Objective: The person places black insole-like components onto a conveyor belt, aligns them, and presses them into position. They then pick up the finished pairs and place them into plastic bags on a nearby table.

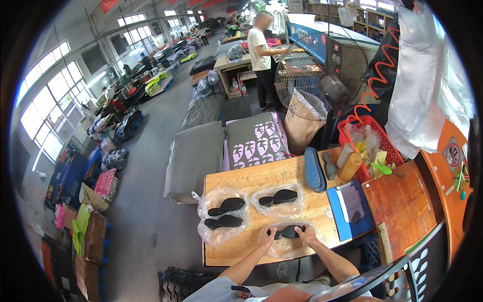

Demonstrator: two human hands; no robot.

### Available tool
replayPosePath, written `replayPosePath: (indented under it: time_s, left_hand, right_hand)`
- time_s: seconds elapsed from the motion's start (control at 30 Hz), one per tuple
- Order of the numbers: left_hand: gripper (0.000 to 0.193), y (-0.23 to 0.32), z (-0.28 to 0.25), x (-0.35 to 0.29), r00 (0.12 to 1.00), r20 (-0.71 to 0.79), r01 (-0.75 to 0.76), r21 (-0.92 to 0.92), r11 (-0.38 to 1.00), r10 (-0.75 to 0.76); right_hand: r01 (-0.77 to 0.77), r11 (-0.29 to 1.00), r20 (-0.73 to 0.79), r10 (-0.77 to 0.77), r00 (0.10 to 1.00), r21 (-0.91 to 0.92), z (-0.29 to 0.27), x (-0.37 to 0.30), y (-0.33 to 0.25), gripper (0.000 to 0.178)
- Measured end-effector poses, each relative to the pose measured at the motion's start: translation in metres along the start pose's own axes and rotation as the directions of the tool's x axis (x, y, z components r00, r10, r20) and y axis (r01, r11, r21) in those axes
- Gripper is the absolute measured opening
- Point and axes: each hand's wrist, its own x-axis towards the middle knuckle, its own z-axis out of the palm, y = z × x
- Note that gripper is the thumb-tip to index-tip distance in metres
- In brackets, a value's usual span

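Both my hands are at a black shoe-sole-shaped piece [290, 231] that lies on a clear plastic bag [288, 249] near the table's front edge. My left hand [265, 236] is closed on its narrow left end, and my right hand [306, 234] on its broad right end. Beyond it, a similar black sole piece [278, 197] rests on another clear bag [266, 210]. To the left, two more black sole pieces lie one behind the other, the far piece [227, 205] and the near piece [224, 222], on clear bags. My fingers partly hide the ends of the held piece.
On the wooden table [322, 221] are a blue sole [314, 170], a blue clipboard [352, 229] with papers, and a yellow bottle [350, 167]. A red basket [392, 146], a large fan [332, 90] and stacked grey sheets [193, 158] surround it. A person [261, 55] stands beyond.
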Motion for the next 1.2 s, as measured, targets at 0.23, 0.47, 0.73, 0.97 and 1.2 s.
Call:
replayPosePath:
  time_s: [0.23, 0.47, 0.73, 0.97, 1.2]
  left_hand:
    - [0.074, 0.001, -0.009, 0.001, 0.997, 0.054, 0.051, 0.052, 0.997, -0.053]
    - [0.078, -0.001, -0.011, 0.02, 0.998, 0.028, 0.049, 0.066, 0.997, -0.051]
    - [0.069, 0.021, -0.023, 0.003, 0.997, -0.07, -0.02, 0.096, 0.995, 0.026]
    - [0.035, 0.027, -0.046, -0.066, 0.886, -0.088, -0.462, -0.084, 0.883, 0.455]
    - [0.027, 0.046, 0.005, -0.152, 0.741, 0.558, -0.248, -0.288, 0.925, 0.373]
  right_hand:
    - [-0.1, 0.992, 0.023, 0.099, 0.995, 0.083, 0.007, 0.006, 0.0, 0.068]
    - [-0.045, 0.996, -0.059, 0.049, 0.997, 0.074, 0.018, 0.026, -0.005, 0.062]
    - [0.01, 0.991, -0.26, -0.044, 0.965, -0.13, -0.001, -0.005, -0.033, 0.075]
    - [0.052, 0.978, -0.34, 0.02, 0.94, 0.204, -0.04, -0.135, -0.021, 0.032]
    - [-0.142, 0.917, -0.503, 0.329, 0.799, 0.373, -0.089, -0.284, 0.002, 0.03]
